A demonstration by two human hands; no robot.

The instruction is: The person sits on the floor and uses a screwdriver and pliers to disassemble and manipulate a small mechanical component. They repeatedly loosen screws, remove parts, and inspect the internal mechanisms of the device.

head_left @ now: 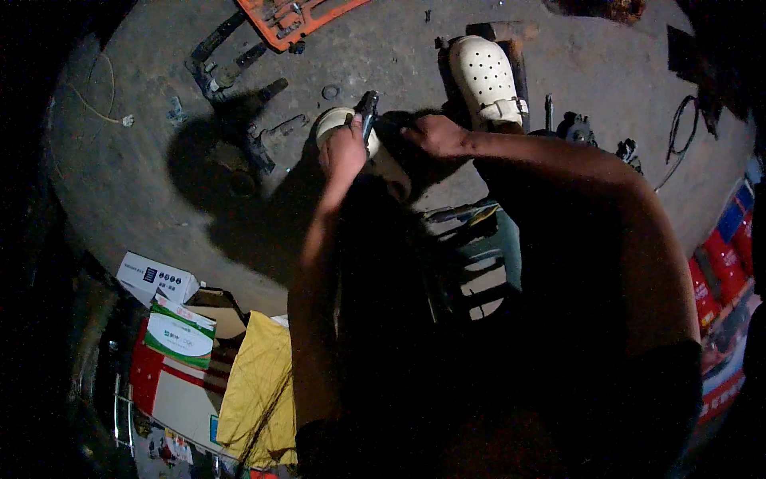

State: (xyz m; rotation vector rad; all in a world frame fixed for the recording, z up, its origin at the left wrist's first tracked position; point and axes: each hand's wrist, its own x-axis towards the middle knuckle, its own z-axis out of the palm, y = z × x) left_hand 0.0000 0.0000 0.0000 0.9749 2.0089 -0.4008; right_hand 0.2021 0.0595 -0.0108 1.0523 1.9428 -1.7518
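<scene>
Out in front of me, above a white clog on my foot (333,120), my left hand (343,152) is closed around a short, shiny metal tool (369,116) with a dark top end. Its exact kind is too dim to make out. Just to the right, my right hand (439,136) has its fingers curled in a fist-like grip beside a dark piece (389,124) that reaches toward the metal tool. Shadow hides what the right fingers hold and whether the two pieces touch.
An orange tool case (281,38) lies open at the far left, with dark metal parts (227,76) near it. A second white clog (483,76) is on my right foot. Boxes (182,331) and a yellow sack (262,387) lie at lower left. Red containers (722,267) stand at right.
</scene>
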